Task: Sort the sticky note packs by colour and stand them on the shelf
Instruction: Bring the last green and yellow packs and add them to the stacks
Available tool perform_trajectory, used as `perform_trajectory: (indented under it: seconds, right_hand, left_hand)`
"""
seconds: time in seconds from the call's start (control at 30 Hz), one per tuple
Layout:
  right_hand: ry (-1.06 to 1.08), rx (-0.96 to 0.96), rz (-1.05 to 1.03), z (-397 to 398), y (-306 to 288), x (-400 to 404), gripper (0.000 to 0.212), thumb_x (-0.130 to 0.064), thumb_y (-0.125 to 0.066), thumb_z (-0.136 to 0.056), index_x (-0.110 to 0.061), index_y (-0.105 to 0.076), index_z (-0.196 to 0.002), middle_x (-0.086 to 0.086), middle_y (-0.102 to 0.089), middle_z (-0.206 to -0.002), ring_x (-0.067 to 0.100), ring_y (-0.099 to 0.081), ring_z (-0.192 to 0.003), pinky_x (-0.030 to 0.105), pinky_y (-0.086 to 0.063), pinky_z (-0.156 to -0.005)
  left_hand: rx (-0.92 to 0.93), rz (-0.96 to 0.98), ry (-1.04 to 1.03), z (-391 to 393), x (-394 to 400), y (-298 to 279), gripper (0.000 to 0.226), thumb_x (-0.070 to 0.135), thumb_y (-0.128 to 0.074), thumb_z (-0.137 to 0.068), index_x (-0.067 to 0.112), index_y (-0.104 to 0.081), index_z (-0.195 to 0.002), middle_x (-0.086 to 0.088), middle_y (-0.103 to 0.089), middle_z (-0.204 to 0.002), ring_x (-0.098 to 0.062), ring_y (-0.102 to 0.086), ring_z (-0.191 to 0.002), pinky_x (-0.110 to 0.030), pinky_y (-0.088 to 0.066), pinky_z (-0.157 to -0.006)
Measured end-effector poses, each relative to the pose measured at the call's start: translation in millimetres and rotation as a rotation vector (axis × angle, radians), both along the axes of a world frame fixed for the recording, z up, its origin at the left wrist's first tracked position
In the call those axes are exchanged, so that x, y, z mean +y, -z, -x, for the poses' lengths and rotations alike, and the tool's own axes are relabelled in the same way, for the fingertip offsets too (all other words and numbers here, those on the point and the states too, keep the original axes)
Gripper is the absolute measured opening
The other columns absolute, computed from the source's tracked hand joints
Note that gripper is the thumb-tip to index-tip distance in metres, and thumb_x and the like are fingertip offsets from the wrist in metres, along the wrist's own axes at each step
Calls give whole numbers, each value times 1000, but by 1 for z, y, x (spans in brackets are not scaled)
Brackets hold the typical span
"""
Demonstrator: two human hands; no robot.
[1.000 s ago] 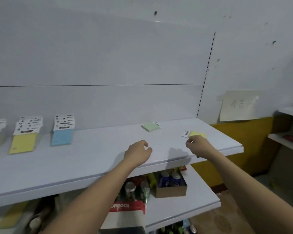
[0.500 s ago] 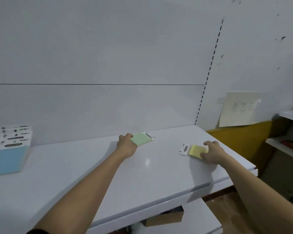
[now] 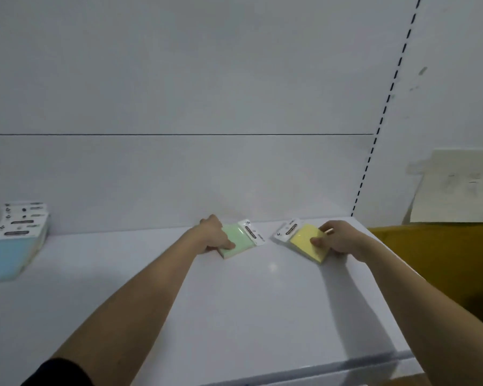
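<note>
Left hand (image 3: 215, 236): grip pinching the green pack (image 3: 239, 239) at its left end, thumb on the top face, other fingers hidden behind or under it.
Right hand (image 3: 339, 239): grip pinching the yellow pack (image 3: 308, 242) at its right end, thumb on top, fingers curled at the far edge.
Green pack: flat or barely tipped up on the shelf (image 3: 262, 302), close to the back wall (image 3: 179, 176), white header card pointing right.
Yellow pack: just right of the green pack, not touching it, header card pointing left toward it.
Blue packs (image 3: 9, 246): far to the left of the green pack, leaning back against the wall with header cards up; apparently the sorted row.
Step in hand: likely lifting both packs off the shelf to carry them left.
Doing it well: thumb and fingers on opposite faces of the pad, not on the thin header card, which would bend; each pack turned header-up before setting down; bottom edge planted first, then leaned onto the wall.
Placement: green and yellow each with a group of its own colour, none of which is in view.
Risk: glossy shelf, so a bottom edge could slide forward and drop the pack flat.
</note>
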State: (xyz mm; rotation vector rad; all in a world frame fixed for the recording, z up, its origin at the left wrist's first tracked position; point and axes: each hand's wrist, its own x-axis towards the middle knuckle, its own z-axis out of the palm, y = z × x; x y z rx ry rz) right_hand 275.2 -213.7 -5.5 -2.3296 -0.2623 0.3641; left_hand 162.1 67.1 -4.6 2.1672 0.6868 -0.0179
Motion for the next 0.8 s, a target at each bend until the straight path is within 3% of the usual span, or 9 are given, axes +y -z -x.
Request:
perform_trajectory:
  seconds: [0.1,0.17,0.27,0.37,0.43,0.53,0.6,0.67,0.8]
  right_hand:
    - [-111,59,-166,-15,-8,3,18,-22,-70,-86,-14,-56,-95,7,-63,-89,20,-55,-66,29,-50,-59]
    - [-164,102,-294,-18,-11,12,13,-16,-66,-89,-12,-54,-90,9,-65,-85,23,-57,-62,31,-53,-59]
    - [-230,141,-413,-8,-10,40,9,-12,-63,-91,-7,-57,-97,13,-63,-86,24,-58,-58,30,-55,-57]
    - [-350,181,-451,23,-6,76,11,-12,-59,-93,-4,-61,-100,13,-59,-80,18,-60,-52,24,-52,-50]
    - [-439,212,-471,52,-5,95,10,-14,-58,-93,-6,-62,-97,10,-58,-77,16,-61,-53,23,-50,-51]
    - [-562,166,-467,93,-12,117,8,-15,-58,-92,-8,-62,-91,5,-56,-76,14,-50,-62,22,-39,-55]
    - [-617,137,-455,117,-20,129,11,-13,-58,-93,-10,-58,-82,2,-53,-73,12,-46,-62,21,-35,-54]
    - [-668,153,-465,144,-25,143,10,-14,-58,-93,-9,-58,-84,3,-56,-76,13,-50,-66,22,-41,-57]
    - [-727,175,-504,206,-33,179,16,-12,-58,-93,0,-61,-103,10,-63,-87,18,-57,-73,26,-51,-62]
  left_hand:
    - [-152,169,-115,23,-17,3,64,-3,-77,-72,11,-40,-122,-12,-50,-113,-27,-58,-101,-37,-55,-82]
    - [-273,293,-202,44,-26,2,52,-11,-70,-76,11,-43,-115,-14,-51,-108,-29,-57,-94,-43,-54,-79]
    - [-431,462,-385,84,-32,4,46,-16,-62,-80,5,-52,-120,-17,-59,-109,-30,-61,-93,-46,-54,-81]
    - [-573,736,-568,133,-35,10,39,-16,-56,-83,-1,-57,-120,-17,-66,-100,-30,-64,-84,-37,-59,-63]
    - [-654,821,-671,163,-33,8,34,-13,-52,-88,1,-57,-118,-14,-65,-94,-26,-63,-80,-33,-58,-54]
    - [-798,860,-757,204,-22,2,31,-7,-44,-95,-3,-52,-125,-16,-62,-97,-26,-61,-84,-31,-60,-56]
    - [-844,876,-799,229,-14,-1,32,-3,-42,-97,-3,-49,-128,-17,-61,-104,-27,-60,-89,-38,-60,-67]
    - [-877,876,-843,258,-7,-1,32,0,-44,-98,0,-51,-129,-17,-61,-112,-27,-61,-93,-40,-53,-78]
    - [-882,712,-981,316,11,4,31,1,-56,-92,4,-57,-124,-12,-66,-103,-20,-62,-83,-31,-51,-76]
